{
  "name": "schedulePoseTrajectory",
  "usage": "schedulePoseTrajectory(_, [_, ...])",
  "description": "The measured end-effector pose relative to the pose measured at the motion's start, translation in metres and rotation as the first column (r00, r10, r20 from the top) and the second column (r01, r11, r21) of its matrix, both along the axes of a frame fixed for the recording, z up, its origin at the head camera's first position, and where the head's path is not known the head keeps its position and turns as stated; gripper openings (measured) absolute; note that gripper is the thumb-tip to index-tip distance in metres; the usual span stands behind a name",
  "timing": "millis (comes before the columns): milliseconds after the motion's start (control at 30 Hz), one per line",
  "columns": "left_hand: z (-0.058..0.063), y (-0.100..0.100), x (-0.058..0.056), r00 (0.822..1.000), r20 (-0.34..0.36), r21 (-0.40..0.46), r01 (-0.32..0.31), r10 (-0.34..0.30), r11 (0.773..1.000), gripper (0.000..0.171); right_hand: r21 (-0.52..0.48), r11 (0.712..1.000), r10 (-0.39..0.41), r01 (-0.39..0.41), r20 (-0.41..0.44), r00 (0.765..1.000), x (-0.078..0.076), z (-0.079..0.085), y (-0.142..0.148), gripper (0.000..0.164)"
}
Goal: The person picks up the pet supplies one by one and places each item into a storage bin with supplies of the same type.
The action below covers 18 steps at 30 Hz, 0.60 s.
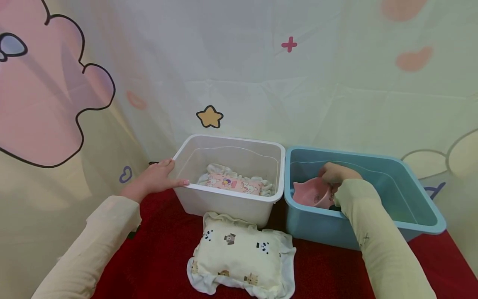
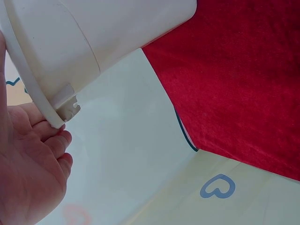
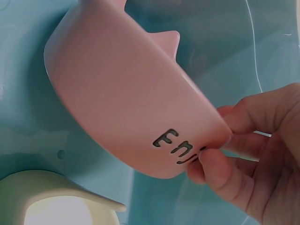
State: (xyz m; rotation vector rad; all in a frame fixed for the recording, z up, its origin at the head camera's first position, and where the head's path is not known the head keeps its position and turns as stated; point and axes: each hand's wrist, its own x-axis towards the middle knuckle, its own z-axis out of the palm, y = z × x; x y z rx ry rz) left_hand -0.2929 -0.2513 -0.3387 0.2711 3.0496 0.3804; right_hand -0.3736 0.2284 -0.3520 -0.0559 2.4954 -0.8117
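Inside the blue plastic bin, my right hand pinches the rim of a pink bowl. The bowl has pointed ear-like tips and dark lettering that starts "Enj", and it is tilted in the right wrist view. My fingertips partly cover the lettering. My left hand grips the front left corner of the white plastic bin, its fingers curled at the rim. A small pink pillow with white ruffles lies in that bin.
On the red cloth before the bins lies a cream ruffled pillow with animal prints. Close to the bowl, a pale rounded thing sits in the blue bin. A printed curtain hangs behind both bins, which stand side by side.
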Motion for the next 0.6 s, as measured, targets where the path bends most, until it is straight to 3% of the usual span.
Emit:
schedulePoseTrajectory(133, [0.0011,0.0008,0.0004,1.000,0.006,-0.005,0.000,0.000,1.000,0.097,-0.014,0.999,-0.029,0.029,0.014,0.999,0.0006,0.0007,-0.0007,0.055])
schedulePoseTrajectory(400, [0.0019,0.0016,0.0014,1.000,0.007,-0.009,-0.002,0.002,1.000,0.096,0.041,0.999,0.037,-0.036,-0.003,0.999,-0.0004,0.0010,0.0000,0.048])
schedulePoseTrajectory(600, [0.0012,0.0020,0.0018,1.000,0.022,0.000,-0.016,0.016,1.000,0.099,0.044,0.999,0.009,-0.010,0.012,1.000,0.0017,0.0025,-0.0006,0.050])
